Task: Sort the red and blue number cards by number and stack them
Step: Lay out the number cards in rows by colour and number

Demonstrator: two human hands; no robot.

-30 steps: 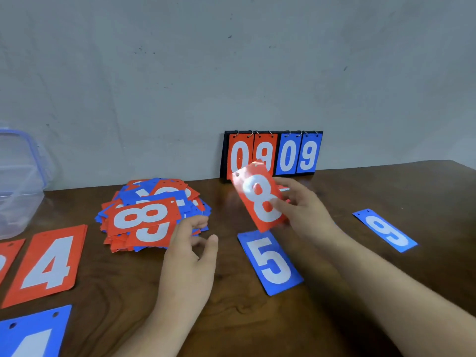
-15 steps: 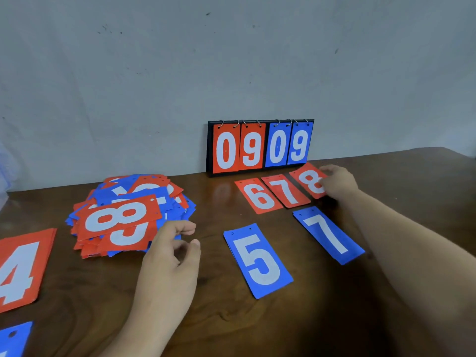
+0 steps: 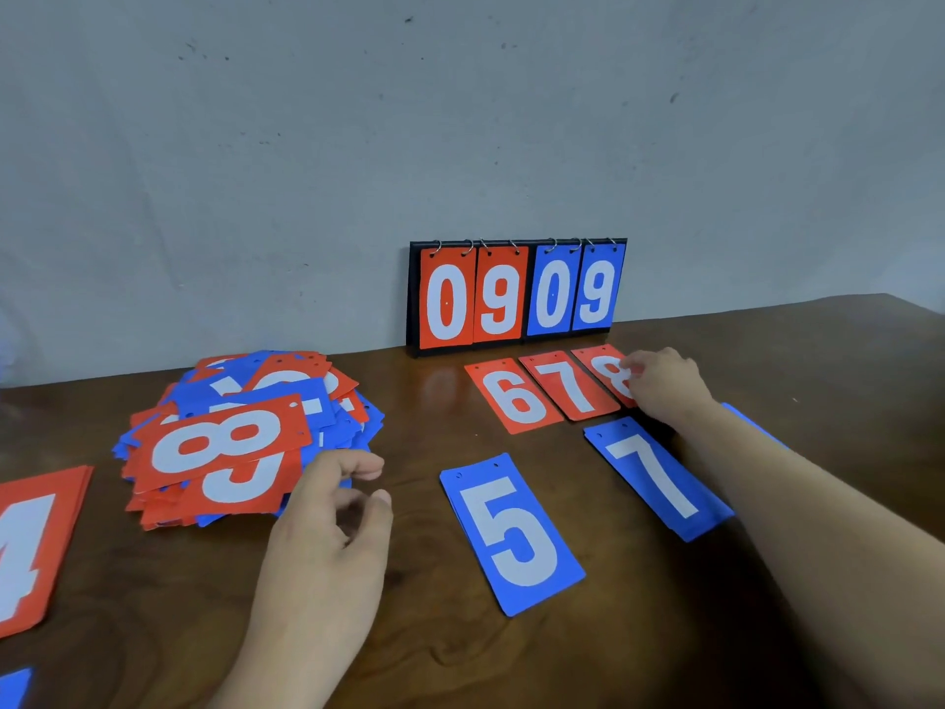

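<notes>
A loose pile of red and blue number cards (image 3: 240, 432) lies at the left, a red 8 on top. My left hand (image 3: 327, 545) hovers just right of the pile, fingers curled and apart, holding nothing. Red 6 (image 3: 516, 396), red 7 (image 3: 572, 383) and red 8 (image 3: 606, 371) lie in a row by the wall. My right hand (image 3: 665, 383) rests on the red 8, fingertips pressing it to the table. Blue 5 (image 3: 514, 534) and blue 7 (image 3: 659, 483) lie nearer me. A red 4 (image 3: 30, 545) sits at the far left.
A black flip scoreboard (image 3: 516, 296) showing 09 09 stands against the wall behind the row. A blue card edge (image 3: 751, 427) peeks out behind my right forearm, and another blue card corner (image 3: 15, 688) shows at the bottom left. The brown wooden table (image 3: 511, 657) ends at the right.
My right hand carried the red 8 from mid-air to the far right of the red row and laid it beside the 7. The view shifted right; the left hand barely moved.
</notes>
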